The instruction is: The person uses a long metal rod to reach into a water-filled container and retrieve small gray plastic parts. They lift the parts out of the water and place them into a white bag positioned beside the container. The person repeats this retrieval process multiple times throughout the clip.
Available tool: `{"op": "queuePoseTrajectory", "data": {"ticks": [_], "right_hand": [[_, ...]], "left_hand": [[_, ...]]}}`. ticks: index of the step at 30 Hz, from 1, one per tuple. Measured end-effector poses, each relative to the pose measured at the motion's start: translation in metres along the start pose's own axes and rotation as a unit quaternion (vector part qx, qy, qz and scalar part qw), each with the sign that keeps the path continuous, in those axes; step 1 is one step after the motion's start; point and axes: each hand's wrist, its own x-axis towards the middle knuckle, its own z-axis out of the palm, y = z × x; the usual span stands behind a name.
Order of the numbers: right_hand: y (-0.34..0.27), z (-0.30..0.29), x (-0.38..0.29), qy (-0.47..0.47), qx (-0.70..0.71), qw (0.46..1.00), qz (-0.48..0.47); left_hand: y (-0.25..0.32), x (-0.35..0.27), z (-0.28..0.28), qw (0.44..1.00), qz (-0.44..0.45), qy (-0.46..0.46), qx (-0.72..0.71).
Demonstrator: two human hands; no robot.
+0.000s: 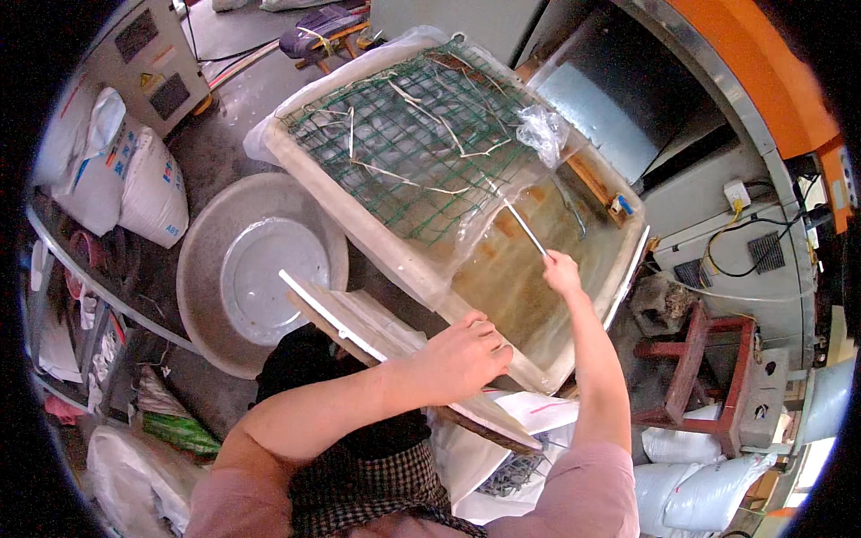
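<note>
A long thin rod (525, 224), pale and metallic-looking, is gripped at its near end by my right hand (562, 272). From there it slants over brownish water to the edge of a green wire mesh (377, 155). Water and mesh lie within a large pale rectangular tub (363, 245), partly draped with clear plastic film. My left hand (461, 356) lies with bent fingers at the near rim, over a white-edged board (356, 339); its grip underneath is hidden. White strips (403, 176) lie across the mesh, and a crumpled clear plastic bag (543, 133) sits at its right side.
A wide round basin (202, 289) stands left of the tub. White sacks (153, 188) are piled farther left. At right are a red frame (730, 376), a concrete block (767, 397) and a grey machine with cables. An open bag of small grey parts (514, 474) sits below the board.
</note>
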Motion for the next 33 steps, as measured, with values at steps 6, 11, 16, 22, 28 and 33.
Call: {"op": "queuePoseTrajectory", "data": {"ticks": [6,11,16,22,28,33], "right_hand": [[-0.017,-0.145,-0.154,0.064,-0.176,0.979,0.077],[0.008,-0.223,-0.272,0.121,-0.248,0.954,0.118],[0.024,-0.220,-0.314,0.127,-0.106,0.981,0.106],[0.014,-0.153,-0.264,0.059,-0.094,0.993,0.039],[0.038,-0.082,-0.206,-0.057,-0.118,0.989,-0.066],[0.055,-0.062,-0.195,-0.088,-0.166,0.982,-0.031]], "left_hand": [[-0.001,-0.010,-0.005,1.000,-0.014,-0.023,0.006],[-0.007,-0.003,-0.010,0.997,0.027,0.073,0.020],[0.012,-0.007,-0.041,0.988,0.027,0.145,0.054],[0.023,-0.061,-0.097,0.980,-0.005,0.168,0.105],[0.035,-0.135,-0.122,0.967,-0.098,0.189,0.141],[0.050,-0.193,-0.139,0.955,-0.144,0.174,0.191]]}}
